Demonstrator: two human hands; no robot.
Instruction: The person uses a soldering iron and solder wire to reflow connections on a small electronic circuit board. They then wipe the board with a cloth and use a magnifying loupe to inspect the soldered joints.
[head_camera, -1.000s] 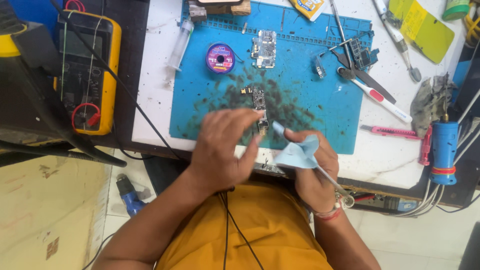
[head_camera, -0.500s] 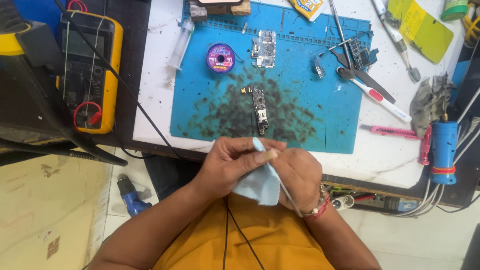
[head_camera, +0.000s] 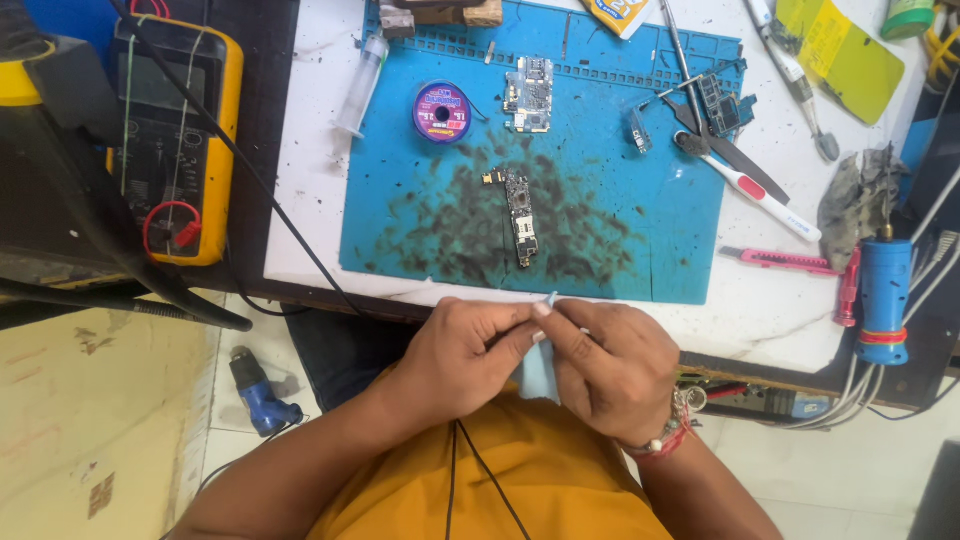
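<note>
Left hand (head_camera: 462, 350) and right hand (head_camera: 618, 365) both pinch a small blue cloth (head_camera: 539, 372) below the blue mat (head_camera: 420, 180); circuit board (head_camera: 521, 216) lies untouched on it.

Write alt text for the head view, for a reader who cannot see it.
Both hands, left hand and right hand, pinch a small pale blue cloth together at the near edge of a white table. Beyond them a narrow circuit board lies on a smudged blue mat, with a yellow multimeter off to the left.
</note>
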